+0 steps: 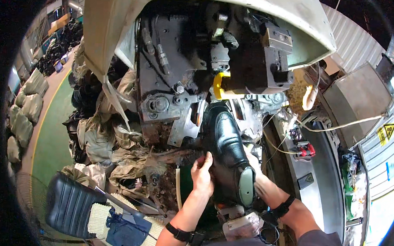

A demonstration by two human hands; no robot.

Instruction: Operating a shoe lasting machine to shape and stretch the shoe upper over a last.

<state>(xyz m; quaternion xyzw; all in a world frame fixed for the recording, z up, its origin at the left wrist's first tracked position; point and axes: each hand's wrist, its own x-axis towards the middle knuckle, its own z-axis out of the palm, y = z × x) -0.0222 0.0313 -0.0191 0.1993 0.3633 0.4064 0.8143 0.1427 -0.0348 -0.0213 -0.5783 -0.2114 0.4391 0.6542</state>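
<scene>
A black leather shoe [225, 135] sits toe-forward at the front of a dark, greasy machine. From its heel opening shows the pale green top of a shoe last [246, 186]. My left hand [202, 175] is at the shoe's left side, thumb raised and fingers curled; some fingertips are hidden against the dark leather. Along the other side, my right hand [253, 164] grips the shoe, its fingers mostly hidden behind it. The toe lies between two metal plates [186, 124] of the machine, below a yellow bracket [222, 86].
A pale machine hood [294, 10] arches overhead. Cloth sacks [97, 138] are heaped at the left, beside a black chair [74, 205] with a dark cloth [128, 230]. To the right runs a metal bench [302, 180] with a red-handled tool [308, 150] and a hose.
</scene>
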